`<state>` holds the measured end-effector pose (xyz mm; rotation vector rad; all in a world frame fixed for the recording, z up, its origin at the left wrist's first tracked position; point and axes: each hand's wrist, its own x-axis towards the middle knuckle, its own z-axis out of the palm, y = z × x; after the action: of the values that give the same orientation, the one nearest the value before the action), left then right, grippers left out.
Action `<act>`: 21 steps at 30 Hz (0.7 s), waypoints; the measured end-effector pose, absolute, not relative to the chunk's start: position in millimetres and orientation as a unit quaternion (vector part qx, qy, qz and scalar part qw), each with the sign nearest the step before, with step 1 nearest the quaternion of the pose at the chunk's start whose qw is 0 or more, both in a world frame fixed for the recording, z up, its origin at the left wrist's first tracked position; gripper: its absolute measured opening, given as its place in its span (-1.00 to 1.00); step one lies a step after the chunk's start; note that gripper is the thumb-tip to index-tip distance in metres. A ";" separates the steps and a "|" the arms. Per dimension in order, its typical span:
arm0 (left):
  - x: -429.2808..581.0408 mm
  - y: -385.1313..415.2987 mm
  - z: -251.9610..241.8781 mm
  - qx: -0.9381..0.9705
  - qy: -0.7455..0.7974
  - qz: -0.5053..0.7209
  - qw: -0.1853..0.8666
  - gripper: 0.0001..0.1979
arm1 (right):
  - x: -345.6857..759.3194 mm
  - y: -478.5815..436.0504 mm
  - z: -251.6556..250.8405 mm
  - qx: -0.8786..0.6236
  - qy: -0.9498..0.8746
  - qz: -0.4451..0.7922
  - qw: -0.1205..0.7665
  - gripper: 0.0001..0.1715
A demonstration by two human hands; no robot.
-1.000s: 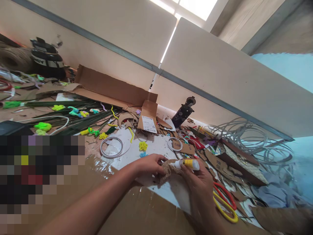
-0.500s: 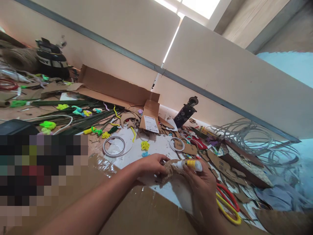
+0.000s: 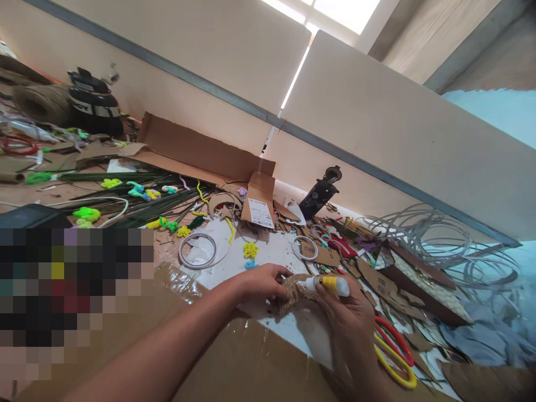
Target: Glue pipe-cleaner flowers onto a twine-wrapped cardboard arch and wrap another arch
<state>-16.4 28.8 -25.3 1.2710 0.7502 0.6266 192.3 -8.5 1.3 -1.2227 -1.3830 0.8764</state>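
Observation:
Between my hands is a ring wrapped in brown twine (image 3: 288,293), held over a white sheet (image 3: 221,231). My left hand (image 3: 266,286) pinches its left side. In my right hand (image 3: 347,312) is a small white glue bottle (image 3: 335,285) with a yellow label, lying nearly level with its nozzle pointing left at the twine. Whether the nozzle touches the twine I cannot tell. My right fingers also lie close to the ring's right side, partly hiding it. Just beyond my hands are a yellow pipe-cleaner flower (image 3: 250,250) and a light blue one (image 3: 249,264).
White rings (image 3: 305,247) lie past my hands, and a red ring (image 3: 396,340) and a yellow ring (image 3: 393,365) beside my right forearm. A torn cardboard box (image 3: 201,151) stands at the back. Coiled wire (image 3: 444,240) spreads at right. A blurred-out area covers the lower left.
The whole view has shifted slightly, so things appear a little farther right. Both hands keep their hold, and the glue bottle stays by the twine ring.

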 end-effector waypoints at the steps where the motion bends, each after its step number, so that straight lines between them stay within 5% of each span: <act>1: -16.4 29.0 -25.5 0.572 0.337 0.282 0.693 -0.38 | 192.2 -8.9 1.4 -0.512 -0.578 0.363 0.521 -0.66; 21: -17.1 28.5 -25.4 0.571 0.334 0.285 0.693 -0.37 | 191.5 -5.1 5.5 -0.514 -0.626 0.285 0.513 -0.68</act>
<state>-17.1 28.5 -25.4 1.2753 0.7457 0.6374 191.5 -5.1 5.5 -1.2362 -1.5061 0.6845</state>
